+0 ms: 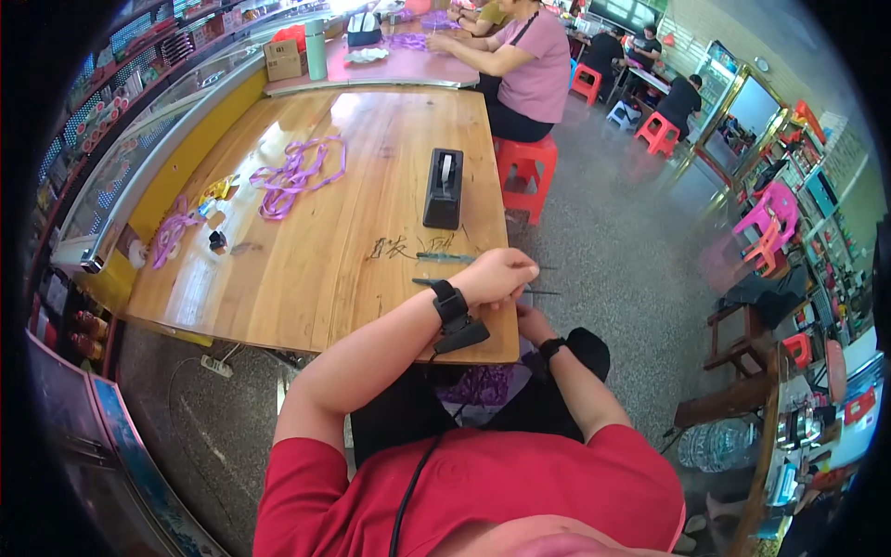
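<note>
My left hand [501,277] is at the right edge of the wooden table [371,306], fingers curled into a pinch; what they hold is too small to make out. Just below it, past the table's edge, my right hand [535,325] has its fingers curled, their tips partly hidden. A thin dark rod [543,292] runs under my left hand, and its other end shows left of the wrist. Beside my left hand lies a thin greenish stick [444,257]. A black tape dispenser [445,188] stands farther off.
A tangle of purple ribbon [295,176] lies on the table's left half, with more purple ribbon [171,232] and small scraps near its left edge. A red stool [527,172] stands beyond the right edge, under a seated person in pink. A green bottle [316,51] stands at the back.
</note>
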Available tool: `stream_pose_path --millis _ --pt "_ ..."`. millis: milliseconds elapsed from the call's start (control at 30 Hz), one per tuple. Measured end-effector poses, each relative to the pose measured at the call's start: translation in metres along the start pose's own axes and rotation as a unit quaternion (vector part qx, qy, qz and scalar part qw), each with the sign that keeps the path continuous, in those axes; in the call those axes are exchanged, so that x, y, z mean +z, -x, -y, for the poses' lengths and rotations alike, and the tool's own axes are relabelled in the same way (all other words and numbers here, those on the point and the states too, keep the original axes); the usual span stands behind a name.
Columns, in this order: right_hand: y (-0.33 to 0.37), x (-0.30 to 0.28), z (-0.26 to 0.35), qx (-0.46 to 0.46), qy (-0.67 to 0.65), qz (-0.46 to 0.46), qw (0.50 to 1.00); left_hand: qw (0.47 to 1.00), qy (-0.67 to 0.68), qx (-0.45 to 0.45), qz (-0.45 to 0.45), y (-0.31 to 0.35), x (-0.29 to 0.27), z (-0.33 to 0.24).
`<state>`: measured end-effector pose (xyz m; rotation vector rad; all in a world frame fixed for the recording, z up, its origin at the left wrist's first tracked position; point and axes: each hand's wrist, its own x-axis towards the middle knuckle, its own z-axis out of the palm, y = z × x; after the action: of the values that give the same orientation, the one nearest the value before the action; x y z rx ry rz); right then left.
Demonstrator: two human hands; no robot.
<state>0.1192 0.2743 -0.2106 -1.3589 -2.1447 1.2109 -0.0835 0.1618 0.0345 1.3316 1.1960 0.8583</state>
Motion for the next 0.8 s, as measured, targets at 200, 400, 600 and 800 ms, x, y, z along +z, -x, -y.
stream_pose_path --millis 200,400,600,800 --pt "0.022 0.011 -0.023 0.073 -0.083 0.082 0.990 0.997 -0.057 0.031 0.044 0.001 0.005 -0.006" --pt "0.068 0.051 -0.076 -0.055 0.076 0.148 0.985 0.990 0.021 0.122 0.066 0.039 -0.013 -0.059" --pt "0.085 0.036 -0.069 0.059 0.028 0.211 0.975 0.914 -0.310 0.160 -0.208 0.070 -0.143 -0.079" --pt "0.086 0.021 -0.114 0.091 0.005 0.142 0.986 0.890 -0.348 0.008 -0.295 0.025 -0.352 -0.013"
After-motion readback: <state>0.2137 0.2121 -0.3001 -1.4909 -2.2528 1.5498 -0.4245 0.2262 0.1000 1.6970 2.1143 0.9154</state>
